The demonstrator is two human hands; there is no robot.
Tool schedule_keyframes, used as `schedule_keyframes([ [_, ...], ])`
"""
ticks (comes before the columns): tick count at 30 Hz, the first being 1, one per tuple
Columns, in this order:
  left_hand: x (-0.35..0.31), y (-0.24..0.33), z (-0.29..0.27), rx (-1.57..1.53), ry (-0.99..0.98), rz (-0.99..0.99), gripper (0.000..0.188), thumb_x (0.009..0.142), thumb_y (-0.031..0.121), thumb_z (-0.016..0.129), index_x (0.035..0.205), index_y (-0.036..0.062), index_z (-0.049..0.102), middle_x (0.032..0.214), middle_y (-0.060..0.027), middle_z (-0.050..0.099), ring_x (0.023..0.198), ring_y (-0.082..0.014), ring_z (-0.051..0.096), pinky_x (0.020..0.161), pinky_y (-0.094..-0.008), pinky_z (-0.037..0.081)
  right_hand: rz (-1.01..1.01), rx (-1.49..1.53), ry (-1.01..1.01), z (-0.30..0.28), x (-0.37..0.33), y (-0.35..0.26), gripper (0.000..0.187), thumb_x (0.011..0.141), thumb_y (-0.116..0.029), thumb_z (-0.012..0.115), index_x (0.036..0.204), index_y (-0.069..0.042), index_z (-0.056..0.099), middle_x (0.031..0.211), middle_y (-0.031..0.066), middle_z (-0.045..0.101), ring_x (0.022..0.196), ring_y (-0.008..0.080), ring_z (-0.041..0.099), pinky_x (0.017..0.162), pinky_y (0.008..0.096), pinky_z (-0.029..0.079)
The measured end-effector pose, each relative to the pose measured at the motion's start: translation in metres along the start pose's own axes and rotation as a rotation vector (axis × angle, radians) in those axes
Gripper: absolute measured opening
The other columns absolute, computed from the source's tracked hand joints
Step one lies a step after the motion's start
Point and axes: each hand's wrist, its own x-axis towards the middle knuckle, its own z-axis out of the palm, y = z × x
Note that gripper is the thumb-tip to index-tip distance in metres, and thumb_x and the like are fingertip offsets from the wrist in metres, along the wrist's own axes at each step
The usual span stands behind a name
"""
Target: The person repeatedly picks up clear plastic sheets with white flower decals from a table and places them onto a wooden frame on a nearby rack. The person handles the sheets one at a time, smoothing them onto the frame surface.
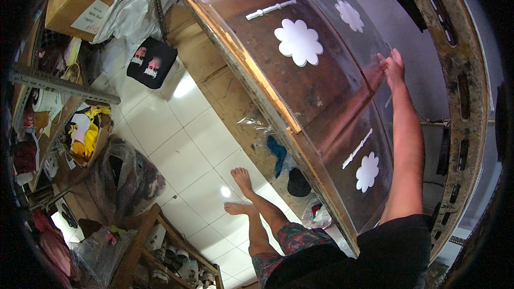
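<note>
While the right hand (pixel 394 65) is reaching out, its grip is pressing spread fingers onto the clear plastic sheet (pixel 342 91). The sheet is lying on the bench (pixel 251 69), beyond the white flower cutout (pixel 299 42).

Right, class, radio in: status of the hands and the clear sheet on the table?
Right hand flat on clear plastic sheet, fingers spread. Left hand not in view. White flower cutouts under sheet; none beneath the hand.

My right hand (pixel 393 67) rests on a glossy, smooth clear plastic sheet (pixel 332 101); white matt flower-shaped cutouts (pixel 299 42); worn brown wooden tabletop (pixel 278 85) beneath.
</note>
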Motion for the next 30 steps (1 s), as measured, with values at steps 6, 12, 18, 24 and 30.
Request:
schedule_keyframes([
  [6, -0.003, 0.000, -0.002, -0.004, -0.009, 0.002, 0.033, 0.098, 0.028, 0.061, 0.110, -0.0022, 0.062, 0.116, -0.0217, 0.056, 0.106, -0.0384, 0.055, 0.092, -0.0535, 0.045, 0.129, 0.081, 0.006, -0.006, 0.013, 0.011, 0.074, 0.086, 0.000, 0.049, 0.154, 0.001, 0.020, 0.154, 0.0206, 0.033, 0.114, 0.0265, 0.063, 0.074, 0.0268, 0.050],
  [12, 0.004, -0.003, 0.002, -0.042, -0.051, 0.045, 0.033, 0.098, 0.028, 0.061, 0.110, -0.0021, 0.062, 0.116, -0.0217, 0.056, 0.106, -0.0383, 0.055, 0.092, -0.0535, 0.045, -0.250, -0.726, 0.430, -0.061, 0.017, 0.047, 0.050, 0.087, -0.013, 0.058, 0.135, -0.002, 0.055, 0.131, 0.0206, 0.058, 0.116, 0.0312, 0.060, 0.096, 0.0415, 0.048],
  [18, -0.010, -0.004, -0.005, -0.027, -0.046, 0.012, 0.033, 0.098, 0.028, 0.061, 0.111, -0.0021, 0.061, 0.116, -0.0217, 0.056, 0.106, -0.0383, 0.055, 0.092, -0.0535, 0.045, -0.357, -1.066, 0.061, 0.005, -0.041, 0.021, 0.046, 0.099, -0.042, 0.045, 0.131, -0.013, 0.059, 0.134, 0.0193, 0.059, 0.126, 0.0399, 0.053, 0.107, 0.0455, 0.041],
  [24, -0.011, -0.010, -0.009, -0.023, -0.044, 0.007, 0.033, 0.098, 0.028, 0.060, 0.111, -0.0020, 0.061, 0.116, -0.0217, 0.056, 0.107, -0.0382, 0.055, 0.092, -0.0535, 0.045, -0.316, -1.009, -0.030, 0.018, -0.056, 0.016, 0.042, 0.101, -0.039, 0.045, 0.126, -0.010, 0.061, 0.129, 0.0154, 0.063, 0.121, 0.0380, 0.057, 0.100, 0.0430, 0.046],
  [30, -0.010, -0.015, -0.002, -0.025, -0.013, -0.009, 0.033, 0.098, 0.028, 0.060, 0.112, -0.0020, 0.060, 0.117, -0.0217, 0.055, 0.107, -0.0382, 0.054, 0.092, -0.0536, 0.045, -1.140, -0.962, 0.303, 0.021, -0.057, 0.042, 0.025, 0.098, -0.019, 0.054, 0.110, -0.002, 0.067, 0.114, 0.0165, 0.069, 0.110, 0.0347, 0.064, 0.096, 0.0401, 0.049],
])
